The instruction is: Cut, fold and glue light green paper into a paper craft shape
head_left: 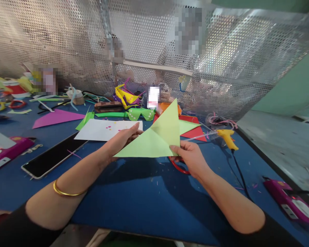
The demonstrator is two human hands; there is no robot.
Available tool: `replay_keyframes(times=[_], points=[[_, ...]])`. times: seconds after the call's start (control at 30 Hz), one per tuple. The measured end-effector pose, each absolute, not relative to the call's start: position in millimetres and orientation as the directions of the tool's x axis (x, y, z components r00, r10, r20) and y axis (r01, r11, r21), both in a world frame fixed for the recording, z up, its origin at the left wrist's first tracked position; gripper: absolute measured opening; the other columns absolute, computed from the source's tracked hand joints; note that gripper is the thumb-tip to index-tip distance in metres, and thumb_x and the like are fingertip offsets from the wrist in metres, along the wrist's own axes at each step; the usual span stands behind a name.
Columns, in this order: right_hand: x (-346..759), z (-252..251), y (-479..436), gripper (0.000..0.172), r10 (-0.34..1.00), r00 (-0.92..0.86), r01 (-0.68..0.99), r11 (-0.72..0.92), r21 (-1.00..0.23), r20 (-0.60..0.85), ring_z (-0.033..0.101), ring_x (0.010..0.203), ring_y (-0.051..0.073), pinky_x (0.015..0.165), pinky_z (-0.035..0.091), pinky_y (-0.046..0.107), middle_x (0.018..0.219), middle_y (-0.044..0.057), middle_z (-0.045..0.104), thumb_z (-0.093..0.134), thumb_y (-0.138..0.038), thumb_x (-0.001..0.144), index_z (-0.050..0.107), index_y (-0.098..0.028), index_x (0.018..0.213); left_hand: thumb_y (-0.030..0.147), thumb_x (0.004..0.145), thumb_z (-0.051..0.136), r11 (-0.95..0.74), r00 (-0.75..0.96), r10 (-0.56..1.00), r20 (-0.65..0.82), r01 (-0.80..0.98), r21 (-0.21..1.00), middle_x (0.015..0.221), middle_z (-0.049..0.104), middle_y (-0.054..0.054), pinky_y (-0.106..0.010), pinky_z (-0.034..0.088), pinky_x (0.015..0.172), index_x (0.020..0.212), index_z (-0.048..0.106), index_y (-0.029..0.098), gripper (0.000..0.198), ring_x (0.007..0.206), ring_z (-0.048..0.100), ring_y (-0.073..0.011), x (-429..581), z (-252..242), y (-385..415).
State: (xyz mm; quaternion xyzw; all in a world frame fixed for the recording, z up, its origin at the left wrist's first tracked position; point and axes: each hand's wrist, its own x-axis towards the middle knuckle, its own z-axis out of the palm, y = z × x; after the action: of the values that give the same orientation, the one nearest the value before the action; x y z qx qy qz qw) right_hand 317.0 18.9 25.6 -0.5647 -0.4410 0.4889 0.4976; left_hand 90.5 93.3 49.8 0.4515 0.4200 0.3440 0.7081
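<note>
A light green sheet of folded paper point(154, 142) is held up above the blue table, one corner pointing upward. My right hand point(192, 156) pinches its lower right corner, thumb in front. My left hand point(123, 137) grips it at the left slanting edge, with most of its fingers hidden behind the paper. Just below my right hand lies a red scissors handle point(180, 167); its blades are out of sight. A white sheet point(98, 129) with small pink and yellow dots lies beyond my left wrist. Behind the green paper, red paper point(199, 133) shows.
A yellow glue gun point(226, 137) with a black cord lies at right, near a magenta device point(289, 200). On the left are a phone point(54, 157) and purple paper point(58, 117). Green paper glasses point(140, 114) lie further back, before a perforated metal screen point(144, 37).
</note>
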Motion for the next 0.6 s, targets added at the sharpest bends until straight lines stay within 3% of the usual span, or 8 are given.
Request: replay_keyframes(times=[0.17,0.27,0.37,0.43,0.53,0.6], points=[[320.4,22.1,22.9,0.033,0.963,0.261,-0.073,-0.051,-0.996,-0.068,0.062,0.057,0.013,0.054,0.051,0.025,0.076,0.002,0.071,0.079,-0.041,0.061,0.073,-0.016,0.083,0.032,0.06,0.081,0.125,0.476,0.856,-0.203,0.19,0.974,0.069,0.072,-0.009,-0.024,0.047,0.049,0.076,0.075,0.016,0.023,0.055,0.063,-0.0176,81.9,56.3,93.9],[320.6,19.9,24.0,0.035,0.969,0.233,-0.088,-0.061,-0.994,-0.08,0.062,0.056,0.013,0.051,0.049,0.024,0.077,0.003,0.072,0.079,-0.042,0.061,0.073,-0.016,0.083,0.023,0.061,0.078,0.014,0.362,0.925,-0.113,0.266,0.964,0.052,0.063,-0.003,-0.021,0.041,0.045,0.061,0.071,0.017,0.009,0.045,0.054,-0.0121,82.4,57.8,94.7],[317.6,18.6,22.6,0.033,0.98,0.161,-0.088,-0.107,-0.99,-0.12,0.063,0.053,0.015,0.045,0.044,0.023,0.067,0.004,0.07,0.08,-0.042,0.06,0.072,-0.015,0.077,0.019,0.06,0.078,-0.054,0.152,0.988,0.023,0.208,0.977,0.047,0.058,0.0,-0.02,0.037,0.044,0.065,0.071,0.017,0.009,0.043,0.049,-0.0099,83.8,57.5,97.1],[313.7,18.4,20.6,0.031,0.982,0.11,-0.088,-0.143,-0.986,-0.153,0.063,0.051,0.014,0.044,0.043,0.022,0.063,0.004,0.069,0.08,-0.041,0.059,0.071,-0.014,0.072,0.019,0.059,0.08,-0.071,0.07,0.996,0.063,0.107,0.992,0.048,0.058,0.002,-0.02,0.038,0.046,0.082,0.073,0.016,0.024,0.044,0.049,-0.0098,84.3,56.1,98.9],[306.1,18.0,17.5,0.03,0.981,0.076,-0.103,-0.168,-0.98,-0.176,0.062,0.05,0.012,0.044,0.041,0.021,0.062,0.004,0.069,0.079,-0.041,0.06,0.069,-0.014,0.068,0.024,0.058,0.083,-0.032,-0.002,0.999,0.032,-0.112,0.993,0.056,0.061,0.004,-0.02,0.042,0.05,0.102,0.068,0.016,0.047,0.048,0.053,-0.009,87.4,50.2,99.0],[300.5,16.7,15.7,0.03,0.981,0.098,-0.117,-0.154,-0.981,-0.165,0.062,0.05,0.013,0.044,0.04,0.021,0.064,0.004,0.07,0.079,-0.041,0.06,0.069,-0.014,0.069,0.027,0.059,0.083,0.055,0.002,0.998,-0.056,-0.243,0.968,0.064,0.065,0.002,-0.019,0.045,0.055,0.096,0.067,0.016,0.042,0.054,0.057,-0.0089,93.4,43.4,94.9]])
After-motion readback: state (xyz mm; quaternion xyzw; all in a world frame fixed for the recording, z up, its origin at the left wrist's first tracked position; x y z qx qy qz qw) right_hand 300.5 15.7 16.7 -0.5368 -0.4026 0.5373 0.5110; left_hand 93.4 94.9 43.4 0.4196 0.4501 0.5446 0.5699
